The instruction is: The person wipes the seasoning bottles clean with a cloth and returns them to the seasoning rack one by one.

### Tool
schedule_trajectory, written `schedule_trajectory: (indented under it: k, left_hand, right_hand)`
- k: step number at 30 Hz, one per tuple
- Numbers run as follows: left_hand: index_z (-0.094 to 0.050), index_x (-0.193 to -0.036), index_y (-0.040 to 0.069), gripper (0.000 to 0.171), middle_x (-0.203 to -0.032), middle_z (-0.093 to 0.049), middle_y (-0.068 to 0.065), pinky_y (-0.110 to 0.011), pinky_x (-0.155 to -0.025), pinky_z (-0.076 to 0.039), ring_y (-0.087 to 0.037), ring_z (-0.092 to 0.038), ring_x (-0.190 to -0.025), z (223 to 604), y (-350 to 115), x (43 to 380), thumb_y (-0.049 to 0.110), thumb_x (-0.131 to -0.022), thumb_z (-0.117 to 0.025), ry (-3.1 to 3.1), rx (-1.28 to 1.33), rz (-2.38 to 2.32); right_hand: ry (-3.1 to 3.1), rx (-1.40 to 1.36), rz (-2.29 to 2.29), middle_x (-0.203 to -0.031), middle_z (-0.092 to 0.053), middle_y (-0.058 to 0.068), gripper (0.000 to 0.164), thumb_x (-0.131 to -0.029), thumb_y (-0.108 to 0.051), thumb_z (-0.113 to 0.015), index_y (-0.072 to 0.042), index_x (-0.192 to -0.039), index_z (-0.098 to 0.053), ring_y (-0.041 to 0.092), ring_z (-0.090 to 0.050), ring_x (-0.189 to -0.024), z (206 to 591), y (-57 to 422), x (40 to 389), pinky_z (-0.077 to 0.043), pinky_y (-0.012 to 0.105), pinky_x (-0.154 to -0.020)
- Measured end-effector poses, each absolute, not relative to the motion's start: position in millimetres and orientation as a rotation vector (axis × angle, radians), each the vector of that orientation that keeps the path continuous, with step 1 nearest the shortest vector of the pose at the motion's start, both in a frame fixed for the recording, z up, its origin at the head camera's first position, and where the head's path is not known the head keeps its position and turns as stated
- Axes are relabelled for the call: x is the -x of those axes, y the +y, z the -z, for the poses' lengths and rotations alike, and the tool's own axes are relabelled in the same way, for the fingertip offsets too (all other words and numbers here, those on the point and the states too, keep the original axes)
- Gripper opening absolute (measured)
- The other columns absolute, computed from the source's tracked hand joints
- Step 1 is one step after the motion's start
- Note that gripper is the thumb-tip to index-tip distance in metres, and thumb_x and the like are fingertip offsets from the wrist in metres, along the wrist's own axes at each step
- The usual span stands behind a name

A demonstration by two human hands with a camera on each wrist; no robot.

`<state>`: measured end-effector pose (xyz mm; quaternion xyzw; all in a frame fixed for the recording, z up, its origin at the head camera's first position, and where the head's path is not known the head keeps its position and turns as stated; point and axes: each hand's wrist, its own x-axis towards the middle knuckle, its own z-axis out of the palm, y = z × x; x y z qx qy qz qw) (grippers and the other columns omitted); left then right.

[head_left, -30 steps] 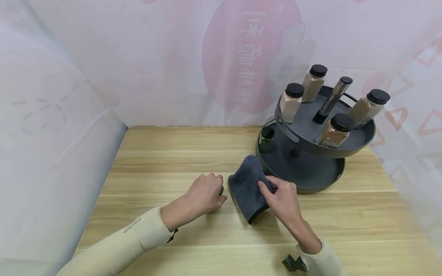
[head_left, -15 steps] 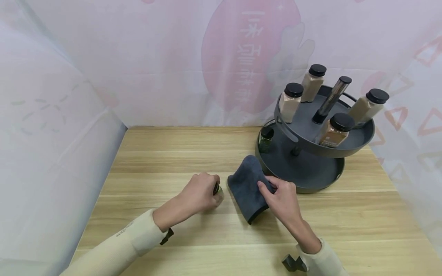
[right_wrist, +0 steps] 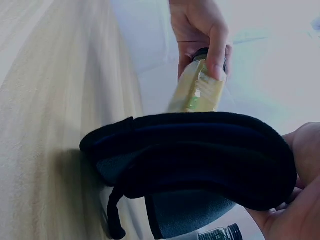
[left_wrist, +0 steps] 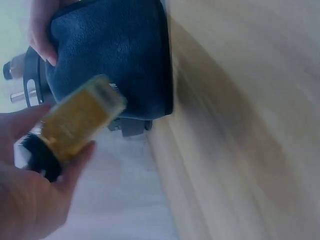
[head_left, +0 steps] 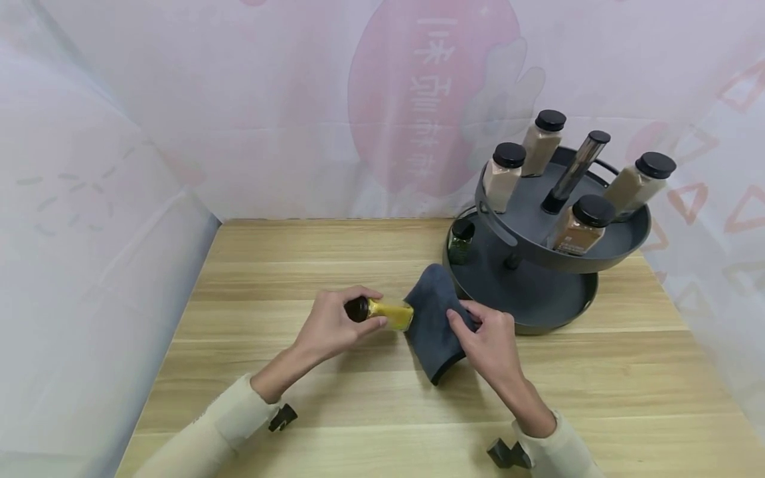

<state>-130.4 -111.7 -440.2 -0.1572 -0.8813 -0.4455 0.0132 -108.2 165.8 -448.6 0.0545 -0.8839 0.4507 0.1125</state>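
Observation:
My left hand [head_left: 331, 325] grips a small spice jar [head_left: 391, 314] with yellow contents and a black lid. The jar lies on its side in the air, its base pointing right toward the cloth. In the left wrist view the jar [left_wrist: 80, 120] has a pale label patch near its base. A dark grey cloth [head_left: 435, 325] with a black edge hangs from my right hand [head_left: 491, 338], pinched between thumb and fingers. In the right wrist view the folded cloth [right_wrist: 190, 155] covers the jar's lower end, so I cannot tell whether they touch.
A black two-tier rack [head_left: 520, 299] stands behind the cloth at the right. Several black-lidded spice jars sit on its upper tray [head_left: 538, 232]. A green jar [head_left: 460, 242] is on the lower tray. White printed sheeting [head_left: 269, 119] walls the wooden table [head_left: 287, 279].
My left hand has turned over and shifted slightly left, bringing the jar from mostly hidden into plain view, tipped sideways. The cloth's left side has been nudged inward; my right hand stays nearly still.

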Motion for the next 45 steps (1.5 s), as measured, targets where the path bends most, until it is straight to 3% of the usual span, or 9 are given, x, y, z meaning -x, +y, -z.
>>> schedule_trajectory:
  k: [2,7,9,15,22,30,35,40,45]
  left_hand:
    - [-0.080,-0.118,0.011,0.039,-0.113,-0.079,-0.004,-0.026,-0.076,-0.058,-0.014,-0.069,-0.088,441,-114,130,0.023,-0.083,-0.093,-2.677,0.459,1.551]
    - [-0.079,-0.121,0.011,0.037,-0.121,-0.076,-0.008,-0.030,-0.077,-0.063,-0.021,-0.073,-0.093,440,-120,131,0.015,-0.086,-0.091,-2.505,0.464,1.878]
    - [-0.078,-0.122,0.012,0.037,-0.123,-0.076,-0.007,-0.032,-0.078,-0.064,-0.023,-0.073,-0.096,440,-121,131,0.011,-0.087,-0.089,-2.435,0.490,1.949]
    - [-0.074,-0.126,0.003,0.041,-0.130,-0.073,-0.013,-0.033,-0.086,-0.063,-0.026,-0.073,-0.108,438,-121,127,-0.001,-0.087,-0.085,-2.232,0.595,2.076]
    - [-0.071,-0.125,-0.007,0.044,-0.132,-0.071,-0.022,-0.032,-0.096,-0.060,-0.026,-0.068,-0.125,435,-121,125,-0.011,-0.083,-0.083,-2.071,0.732,2.130]
    - [-0.069,-0.124,-0.011,0.043,-0.130,-0.074,-0.013,-0.030,-0.092,-0.061,-0.023,-0.070,-0.121,435,-122,126,-0.014,-0.083,-0.081,-2.004,0.731,2.156]
    - [-0.068,-0.124,-0.013,0.043,-0.129,-0.075,-0.006,-0.031,-0.087,-0.062,-0.022,-0.072,-0.113,431,-120,126,-0.010,-0.083,-0.082,-1.951,0.726,2.206]
    - [-0.068,-0.123,-0.014,0.042,-0.128,-0.076,-0.004,-0.032,-0.085,-0.063,-0.021,-0.073,-0.110,429,-120,126,-0.009,-0.083,-0.082,-1.936,0.764,2.208]
    - [-0.068,-0.123,-0.014,0.042,-0.129,-0.076,-0.004,-0.032,-0.088,-0.062,-0.023,-0.072,-0.116,428,-120,128,-0.009,-0.084,-0.082,-1.946,0.797,2.185]
  right_hand:
    - [-2.569,-0.156,-1.347,-0.099,-0.081,0.014,0.016,-0.095,-0.009,-0.078,0.000,-0.108,-0.082,0.024,-0.079,-0.086,447,165,108,-0.064,0.039,-0.076]
    - [-2.461,-0.151,-1.391,-0.094,-0.081,0.012,0.015,-0.096,-0.008,-0.077,0.000,-0.108,-0.082,0.021,-0.078,-0.077,441,163,107,-0.057,0.015,-0.070]
    - [-2.424,-0.139,-1.414,-0.092,-0.081,0.012,0.014,-0.097,-0.008,-0.076,0.000,-0.108,-0.082,0.019,-0.077,-0.076,437,161,106,-0.055,0.011,-0.068]
    - [-2.339,-0.158,-1.486,-0.086,-0.079,0.008,0.011,-0.098,-0.007,-0.076,-0.002,-0.106,-0.081,0.010,-0.072,-0.071,424,152,100,-0.055,0.014,-0.064]
    - [-2.205,-0.268,-1.552,-0.082,-0.078,0.009,0.010,-0.097,-0.002,-0.075,0.002,-0.105,-0.079,0.010,-0.066,-0.064,413,134,93,-0.056,0.015,-0.060]
    - [-1.958,-0.390,-1.496,-0.075,-0.075,0.012,0.014,-0.092,0.007,-0.072,0.004,-0.104,-0.079,0.005,-0.057,-0.055,402,123,84,-0.049,0.014,-0.053]
    - [-1.879,-0.502,-1.272,-0.078,-0.076,0.016,0.018,-0.084,0.008,-0.073,0.007,-0.102,-0.077,0.012,-0.062,-0.054,411,119,88,-0.049,0.018,-0.051]
    - [-1.993,-0.444,-1.345,-0.079,-0.076,0.011,0.015,-0.088,0.008,-0.075,0.003,-0.102,-0.078,0.007,-0.063,-0.059,414,120,89,-0.051,0.014,-0.055]
    - [-1.847,-0.503,-1.344,-0.079,-0.076,0.015,0.016,-0.087,0.007,-0.072,0.006,-0.102,-0.078,0.006,-0.056,-0.056,409,124,85,-0.043,0.014,-0.050]
